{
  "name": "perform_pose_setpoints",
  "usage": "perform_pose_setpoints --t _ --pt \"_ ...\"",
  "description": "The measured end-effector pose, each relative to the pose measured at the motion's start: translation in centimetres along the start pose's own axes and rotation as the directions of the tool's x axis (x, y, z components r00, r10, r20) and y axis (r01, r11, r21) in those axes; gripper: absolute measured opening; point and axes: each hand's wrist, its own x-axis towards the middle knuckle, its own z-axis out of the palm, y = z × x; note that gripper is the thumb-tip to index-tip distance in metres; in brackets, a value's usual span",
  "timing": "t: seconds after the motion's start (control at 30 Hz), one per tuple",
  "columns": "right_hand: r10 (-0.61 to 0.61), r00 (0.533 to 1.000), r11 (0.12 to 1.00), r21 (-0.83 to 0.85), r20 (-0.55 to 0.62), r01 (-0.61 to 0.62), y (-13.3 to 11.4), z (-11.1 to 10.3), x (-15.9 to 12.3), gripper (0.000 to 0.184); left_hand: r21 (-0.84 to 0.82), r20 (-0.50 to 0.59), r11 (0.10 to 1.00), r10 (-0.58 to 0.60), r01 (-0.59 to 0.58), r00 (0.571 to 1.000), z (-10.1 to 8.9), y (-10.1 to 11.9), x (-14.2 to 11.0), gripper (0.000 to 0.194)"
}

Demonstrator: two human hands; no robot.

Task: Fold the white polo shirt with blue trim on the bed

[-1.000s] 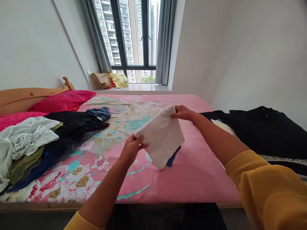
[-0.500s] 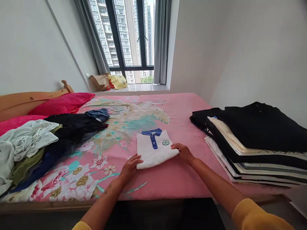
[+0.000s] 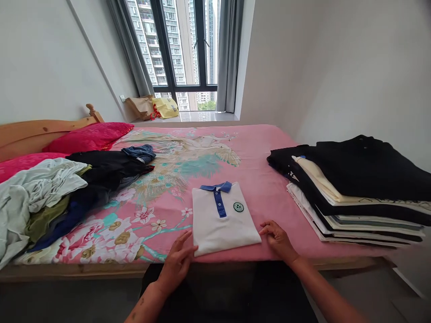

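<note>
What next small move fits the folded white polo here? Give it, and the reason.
Probably slide both hands under the white polo and lift it toward the folded stack on the right. It lies flat and squared on the bed, collar up. The left hand and right hand rest open at its two near corners, gripping nothing, and the stack holds similarly folded clothes.

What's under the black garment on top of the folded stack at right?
Under the black garment lie a cream piece, more black, then white and grey folded layers. Their covered parts stay hidden.
</note>
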Motion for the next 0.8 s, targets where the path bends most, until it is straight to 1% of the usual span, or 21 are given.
perform_pose_setpoints --t 0.03,0.1,0.17,0.23,0.3,0.37,0.43,0.5,0.57,0.63,0.73,0.8 --pt "0.003 0.999 1.0 0.009 -0.04 -0.003 -0.8 -0.3 0.1 0.023 -0.019 -0.026 1.0 -0.014 0.013 1.0 -0.3 0.5 0.3 0.041" --pt "-0.011 0.996 1.0 0.017 -0.083 0.013 -3.2 -0.4 1.0 0.022 -0.051 -0.075 0.999 -0.021 0.017 0.997 -0.5 1.7 2.0 0.042" --pt "-0.062 0.995 0.998 0.0 -0.072 0.062 -6.3 0.4 2.3 0.023 -0.056 -0.083 0.998 0.001 -0.006 0.997 0.0 3.1 4.6 0.042" --pt "-0.134 0.991 0.989 -0.059 -0.02 0.133 -8.9 2.2 3.3 0.027 -0.018 -0.027 0.999 0.031 -0.032 0.999 1.2 4.5 7.0 0.043" --pt "-0.189 0.978 0.966 -0.16 0.087 0.201 -10.2 4.5 3.5 0.033 0.065 0.075 0.998 0.008 -0.012 0.997 2.8 5.5 8.4 0.045" --pt "-0.174 0.959 0.928 -0.29 0.222 0.235 -10.1 6.4 3.0 0.039 0.175 0.158 0.983 -0.076 0.048 0.985 4.3 5.9 8.5 0.045" --pt "-0.082 0.951 0.879 -0.428 0.298 0.21 -9.1 7.6 2.2 0.048 0.279 0.176 0.952 -0.179 0.126 0.968 5.3 5.7 7.7 0.05" --pt "0.028 0.953 0.837 -0.529 0.302 0.142 -8.1 7.7 1.6 0.059 0.345 0.158 0.919 -0.257 0.191 0.953 5.4 5.4 6.8 0.062" --pt "0.103 0.953 0.812 -0.577 0.283 0.084 -7.9 7.3 1.5 0.064 0.388 0.14 0.893 -0.304 0.231 0.942 5.0 5.3 6.5 0.071" --pt "0.116 0.954 0.809 -0.583 0.276 0.07 -8.4 6.9 1.8 0.06 0.406 0.135 0.888 -0.291 0.215 0.947 4.5 5.6 6.9 0.069" --pt "0.032 0.954 0.834 -0.535 0.298 0.138 -9.4 7.1 2.5 0.05 0.371 0.165 0.922 -0.184 0.112 0.969 4.4 6.1 8.1 0.055" --pt "-0.012 0.943 0.843 -0.503 0.333 0.189 -9.5 7.8 2.7 0.048 0.339 0.193 0.937 -0.153 0.081 0.969 4.9 6.3 8.6 0.052"
